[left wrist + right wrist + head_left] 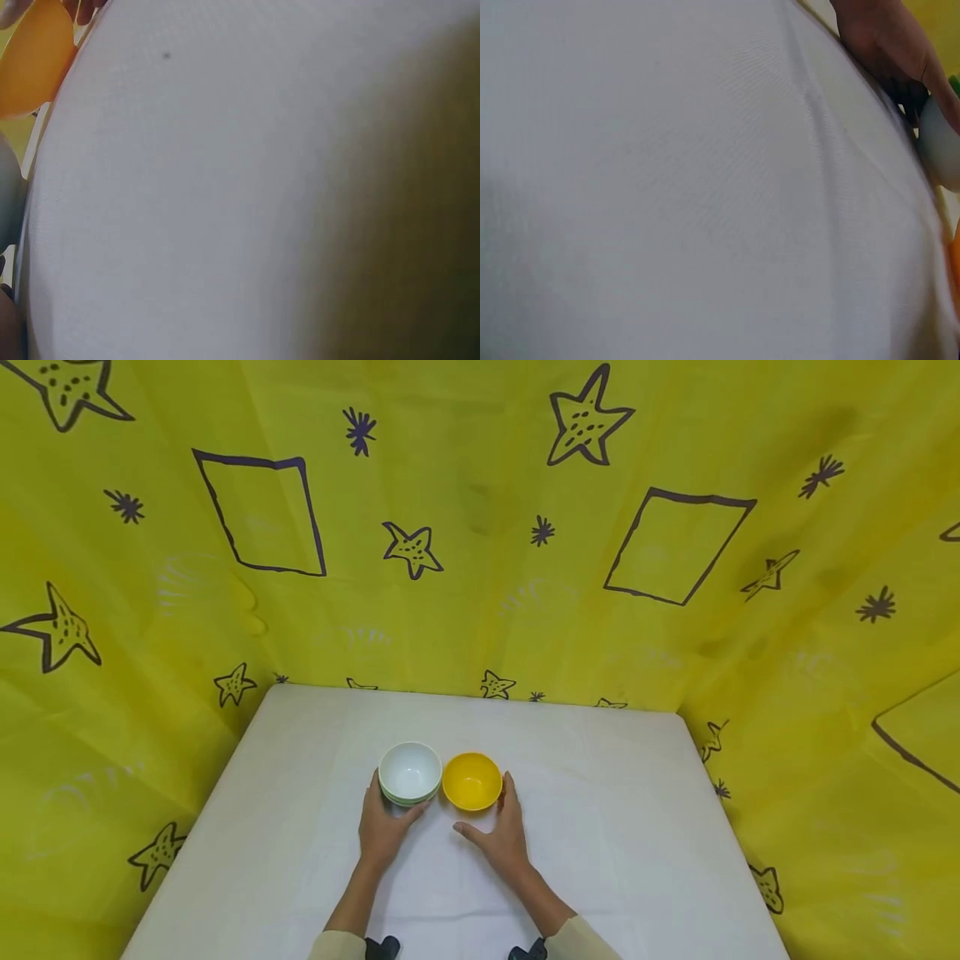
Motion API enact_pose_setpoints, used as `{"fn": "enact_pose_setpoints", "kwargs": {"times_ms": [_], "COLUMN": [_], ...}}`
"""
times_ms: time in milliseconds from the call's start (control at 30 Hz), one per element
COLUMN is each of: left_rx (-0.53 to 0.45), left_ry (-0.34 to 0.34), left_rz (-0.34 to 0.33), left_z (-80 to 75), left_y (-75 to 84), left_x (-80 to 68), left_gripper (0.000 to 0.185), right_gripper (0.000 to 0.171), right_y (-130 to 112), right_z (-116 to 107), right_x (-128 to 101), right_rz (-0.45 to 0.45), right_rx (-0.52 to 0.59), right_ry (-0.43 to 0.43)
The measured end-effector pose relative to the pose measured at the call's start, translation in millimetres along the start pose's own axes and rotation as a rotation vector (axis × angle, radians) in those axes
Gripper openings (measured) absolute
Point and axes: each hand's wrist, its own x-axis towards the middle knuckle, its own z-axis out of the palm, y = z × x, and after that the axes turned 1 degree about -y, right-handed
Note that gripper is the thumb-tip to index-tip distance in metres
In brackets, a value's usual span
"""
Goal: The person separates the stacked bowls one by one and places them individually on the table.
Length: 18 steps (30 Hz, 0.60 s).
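A stack of white bowls (409, 772) and a single yellow bowl (472, 780) stand side by side, touching, in the middle of a white table (615, 827). My left hand (384, 822) lies on the table with its fingers up the left side of the white stack and its thumb under the near rim. My right hand (498, 835) lies flat beside the yellow bowl, fingers along its right side, thumb spread out below it. The right wrist view shows the left hand (885, 45) against the white bowl (941, 146). In the left wrist view the yellow bowl (30, 60) appears at the top left.
Yellow cloth (480, 568) printed with stars and squares walls the table at the back and on both sides. Bare white cloth lies around the bowls and fills most of both wrist views.
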Motion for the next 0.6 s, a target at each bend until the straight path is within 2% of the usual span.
{"fn": "enact_pose_setpoints", "kwargs": {"times_ms": [167, 267, 433, 600], "left_rx": [0.025, 0.032, 0.035, 0.026], "left_ry": [0.014, 0.026, 0.03, 0.036], "left_rz": [0.014, 0.011, 0.013, 0.027], "left_z": [-0.9, -0.6, 0.5, 2.4], "left_y": [2.6, 2.8, 2.6, 3.7], "left_x": [-0.7, -0.5, -1.0, -2.9], "left_gripper": [0.114, 0.114, 0.115, 0.114], "right_gripper": [0.115, 0.111, 0.108, 0.104], "right_y": [-8, -17, -33, -48], "right_z": [-5, -7, -4, 3], "right_x": [5, 12, 22, 33], "right_rz": [-0.074, -0.119, -0.156, -0.139], "right_rx": [-0.127, -0.15, -0.152, -0.156], "right_ry": [0.087, 0.109, 0.091, 0.055]}}
